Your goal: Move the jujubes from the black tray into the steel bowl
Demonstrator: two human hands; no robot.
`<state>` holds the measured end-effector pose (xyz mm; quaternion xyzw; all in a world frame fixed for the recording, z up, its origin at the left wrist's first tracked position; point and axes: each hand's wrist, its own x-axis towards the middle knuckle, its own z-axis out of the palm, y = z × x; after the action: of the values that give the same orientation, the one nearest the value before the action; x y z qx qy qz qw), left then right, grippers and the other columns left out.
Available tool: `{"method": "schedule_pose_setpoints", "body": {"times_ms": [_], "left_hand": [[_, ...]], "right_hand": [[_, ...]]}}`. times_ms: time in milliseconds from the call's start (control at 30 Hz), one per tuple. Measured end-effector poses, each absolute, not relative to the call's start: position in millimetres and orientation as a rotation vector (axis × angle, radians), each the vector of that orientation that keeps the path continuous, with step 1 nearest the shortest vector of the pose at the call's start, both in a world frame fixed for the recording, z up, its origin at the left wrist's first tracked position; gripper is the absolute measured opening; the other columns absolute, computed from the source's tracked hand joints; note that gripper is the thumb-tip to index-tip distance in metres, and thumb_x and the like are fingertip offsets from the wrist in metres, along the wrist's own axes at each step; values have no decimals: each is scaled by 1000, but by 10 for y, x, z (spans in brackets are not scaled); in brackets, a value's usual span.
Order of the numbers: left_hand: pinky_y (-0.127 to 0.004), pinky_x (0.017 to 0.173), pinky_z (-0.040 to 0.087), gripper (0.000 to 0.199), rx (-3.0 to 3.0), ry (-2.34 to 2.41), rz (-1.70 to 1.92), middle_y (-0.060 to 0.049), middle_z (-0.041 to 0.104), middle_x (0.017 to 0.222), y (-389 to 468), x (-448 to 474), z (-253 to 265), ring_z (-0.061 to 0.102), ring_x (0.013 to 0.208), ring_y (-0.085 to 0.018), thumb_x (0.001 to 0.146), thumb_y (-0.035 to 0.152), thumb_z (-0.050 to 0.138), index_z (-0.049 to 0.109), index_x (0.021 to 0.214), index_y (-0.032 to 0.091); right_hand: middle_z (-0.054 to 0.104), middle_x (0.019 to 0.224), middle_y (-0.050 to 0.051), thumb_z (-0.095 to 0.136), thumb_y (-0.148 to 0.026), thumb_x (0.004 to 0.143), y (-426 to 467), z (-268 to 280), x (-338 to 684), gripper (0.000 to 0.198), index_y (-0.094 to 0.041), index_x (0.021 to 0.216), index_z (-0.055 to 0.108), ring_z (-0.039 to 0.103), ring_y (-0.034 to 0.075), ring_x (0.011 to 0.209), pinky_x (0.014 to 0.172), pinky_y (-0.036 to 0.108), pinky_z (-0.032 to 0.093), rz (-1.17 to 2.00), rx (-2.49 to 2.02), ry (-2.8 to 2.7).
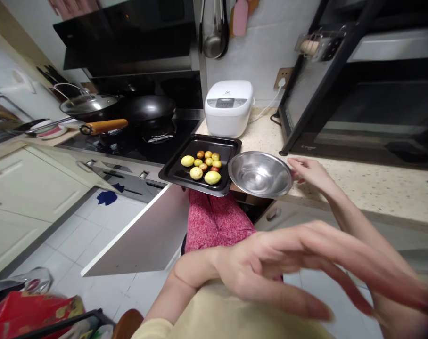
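My left hand [270,263] is large in the foreground, raised in front of my body and pointing right. Its fingers are spread and nothing is in them. At the right rim of a shiny metal bowl [259,173] is my right hand [308,173], with thumb and fingers closed on the edge. The bowl holds nothing and sits at the front of the counter. Left of it, close against its rim, lies a black baking tray [175,165]. On the tray are several small yellow-green and red tomatoes [209,161] and yellow lemon-like fruits [212,177].
Behind the tray stands a white rice cooker [229,108]. A black wok [150,110] and a lidded pan [90,103] are on the stove at left. A cabinet door [143,230] hangs open below the tray. A black oven [373,103] stands in a rack at right.
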<state>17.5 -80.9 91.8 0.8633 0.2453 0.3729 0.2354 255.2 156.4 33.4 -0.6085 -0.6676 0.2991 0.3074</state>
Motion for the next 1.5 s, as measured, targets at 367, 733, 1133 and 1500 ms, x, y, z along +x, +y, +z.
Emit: {"method": "schedule_pose_setpoints", "body": {"times_ms": [367,733,1133,1500], "left_hand": [[-42,101,57,30,2248,958,1599,-10,75,113,-331,185,392,68,114,-23,99,6,51,70,118,20],[-36,79,58,25,2029,1209,2355,-3,74,82,220,-82,-108,71,86,-20,96,5,56,74,90,21],[-36,79,58,25,2075,1162,2261,-3,74,84,276,-64,-228,68,87,-19,94,3,54,73,91,20],[-36,81,58,27,2150,1148,2223,-3,75,87,118,-130,-69,68,92,-19,93,2,54,74,92,21]], "right_hand": [[74,114,11,55,-30,98,1780,752,1391,28,-21,114,76,68,27,108,99,43,53,339,-567,-2547],[73,115,8,67,-20,91,1995,652,560,27,-24,117,74,69,23,103,75,27,47,230,-602,-2985],[76,90,4,76,-18,76,1952,626,442,27,-23,102,75,69,21,80,64,26,37,262,-847,-2989],[75,101,4,67,-19,81,1477,930,1243,26,-20,107,67,65,18,83,77,28,47,521,-703,-2528]]}}
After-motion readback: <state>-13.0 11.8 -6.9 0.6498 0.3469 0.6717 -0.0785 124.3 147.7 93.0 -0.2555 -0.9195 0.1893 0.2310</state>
